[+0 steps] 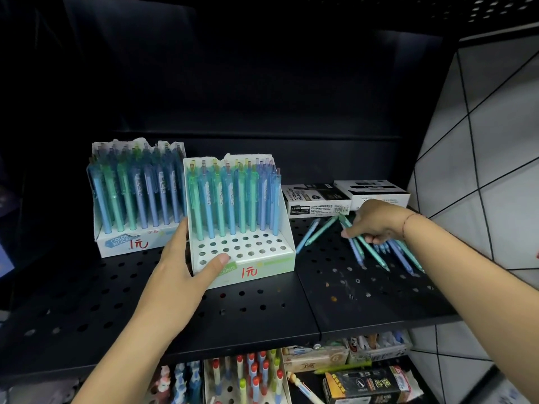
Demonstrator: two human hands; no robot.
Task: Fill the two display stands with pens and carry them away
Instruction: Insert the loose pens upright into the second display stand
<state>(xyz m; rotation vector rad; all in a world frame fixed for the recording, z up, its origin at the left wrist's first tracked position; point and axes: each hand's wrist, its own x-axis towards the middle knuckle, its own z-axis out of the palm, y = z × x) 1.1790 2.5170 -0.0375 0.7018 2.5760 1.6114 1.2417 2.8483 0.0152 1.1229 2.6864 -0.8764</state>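
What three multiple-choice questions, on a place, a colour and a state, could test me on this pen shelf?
1. Where do the loose blue and green pens lie?
A) on the black perforated metal shelf, right of the stands
B) inside a drawer
C) atop the boxes

2. What colour is the price writing on the nearer white cardboard display stand?
A) black
B) red
C) gold

3. That stand's front holes are:
A) all filled
B) taped over
C) empty

Answers: 1A, the right hand grips some there; 2B, red marks on its front; 3C, open holes beside the left hand.
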